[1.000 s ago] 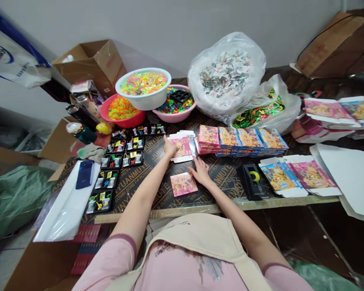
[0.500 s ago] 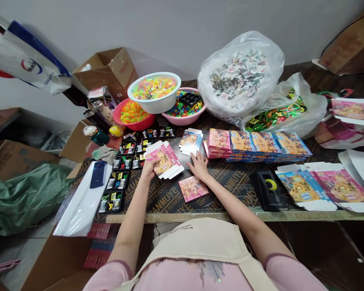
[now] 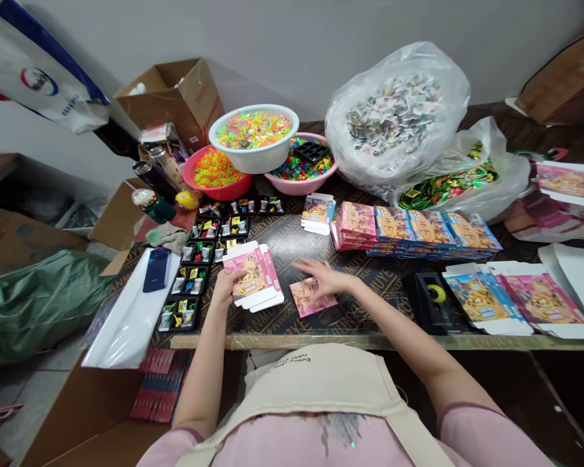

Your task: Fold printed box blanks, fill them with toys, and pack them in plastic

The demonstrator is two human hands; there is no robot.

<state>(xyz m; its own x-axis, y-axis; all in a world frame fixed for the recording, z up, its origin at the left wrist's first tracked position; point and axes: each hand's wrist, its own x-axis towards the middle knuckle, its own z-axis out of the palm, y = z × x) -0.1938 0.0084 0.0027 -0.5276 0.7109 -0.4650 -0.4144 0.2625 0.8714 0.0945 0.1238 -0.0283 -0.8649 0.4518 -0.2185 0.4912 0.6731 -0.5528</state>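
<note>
My left hand (image 3: pixel 226 290) grips a few flat pink cartons (image 3: pixel 255 275) by their left edge, thumb on top. Fingers spread, my right hand (image 3: pixel 324 277) hovers over or touches a pink box (image 3: pixel 305 298) lying near the table's front; contact cannot be made out. Behind it lie small blue cartons with white flaps (image 3: pixel 318 213). To their right stand stacked pink boxes (image 3: pixel 357 220) and stacked blue boxes (image 3: pixel 431 230). Black trays of small toys (image 3: pixel 189 282) line the table left of the held cartons.
Basins of colourful pieces (image 3: pixel 254 155) and a clear bag of packets (image 3: pixel 394 123) stand at the back. A tape dispenser (image 3: pixel 425 305) and flat cartons (image 3: pixel 486 301) lie right. A phone (image 3: pixel 156 269) rests on white plastic at left, beside cardboard boxes.
My left hand has moved left and slightly nearer with the pink cartons. My right hand has left the small blue cartons and come back over the pink box. The blue cartons sit farther back.
</note>
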